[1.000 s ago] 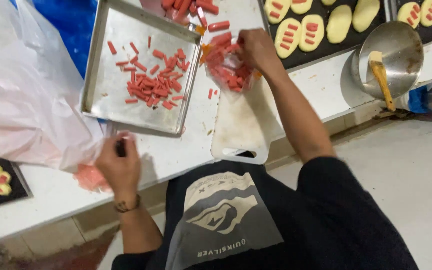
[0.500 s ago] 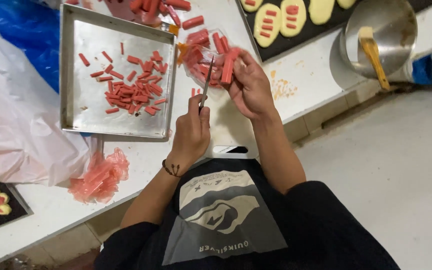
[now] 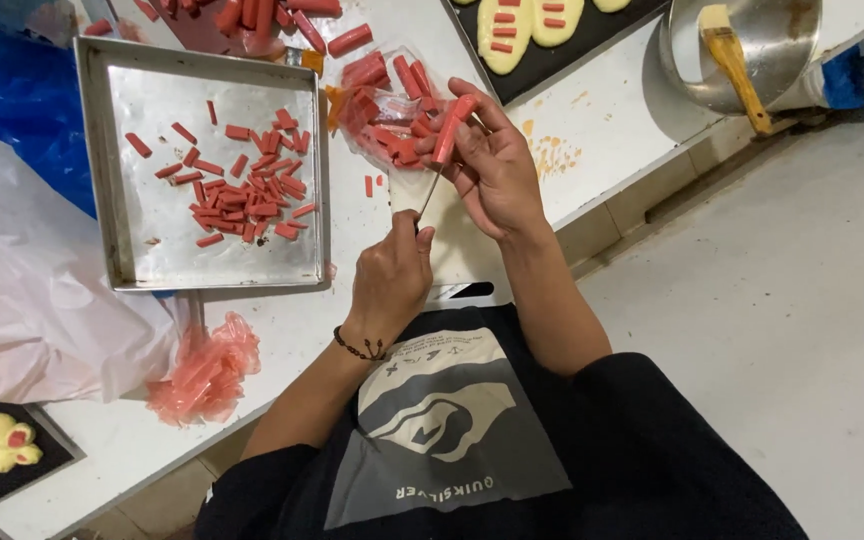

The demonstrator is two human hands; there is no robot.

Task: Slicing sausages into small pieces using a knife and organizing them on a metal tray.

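A white worktable (image 3: 302, 330) carries, in descending size, a crumpled white plastic sheet (image 3: 22, 290) at its left, a square metal tray (image 3: 152, 250) scattered with short red sausage pieces (image 3: 252, 190), a steel bowl (image 3: 772, 40) holding a wooden-handled brush (image 3: 737, 65) at upper right, and a white cutting board (image 3: 452, 250) directly before the person. Above the board, the right hand (image 3: 497, 165) is curled closed around a whole red sausage (image 3: 449, 125), held upright between thumb and fingers — just beside an opened clear packet of sausages (image 3: 382, 110). The left hand (image 3: 392, 275) is clenched on a knife (image 3: 426, 195), its thin blade rising to the sausage's lower end; whether they touch cannot be told. Crumpled pink casings (image 3: 202, 370) lie near the table's front edge.
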